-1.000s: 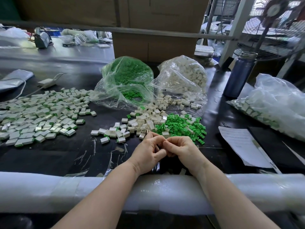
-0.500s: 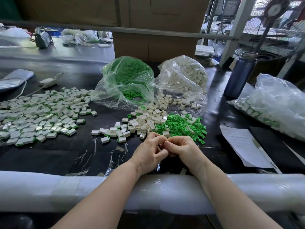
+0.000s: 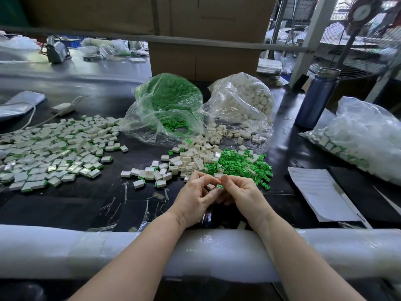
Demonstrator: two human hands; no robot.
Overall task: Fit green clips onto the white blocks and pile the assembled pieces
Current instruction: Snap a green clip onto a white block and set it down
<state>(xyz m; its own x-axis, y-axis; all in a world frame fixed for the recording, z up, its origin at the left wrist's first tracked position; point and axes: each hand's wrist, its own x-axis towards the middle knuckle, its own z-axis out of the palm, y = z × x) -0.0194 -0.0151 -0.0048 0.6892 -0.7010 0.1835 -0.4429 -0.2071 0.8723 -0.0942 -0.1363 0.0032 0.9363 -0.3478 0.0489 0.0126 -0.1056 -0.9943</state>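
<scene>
Across your black table (image 3: 65,205), assembled pieces (image 3: 54,153) spread at left, loose white blocks (image 3: 191,157) and green clips (image 3: 238,164) heaped ahead. Your left hand (image 3: 193,200) and right hand (image 3: 245,196) meet, each grip pinching: left a white block (image 3: 210,187), right a green clip (image 3: 220,186).

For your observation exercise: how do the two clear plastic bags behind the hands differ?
The clear bag of green clips stands left; the clear bag of white blocks stands right. The green bag's contents are bright green, the white bag's cream. Both lie open, spilling parts onto the black table.
</scene>
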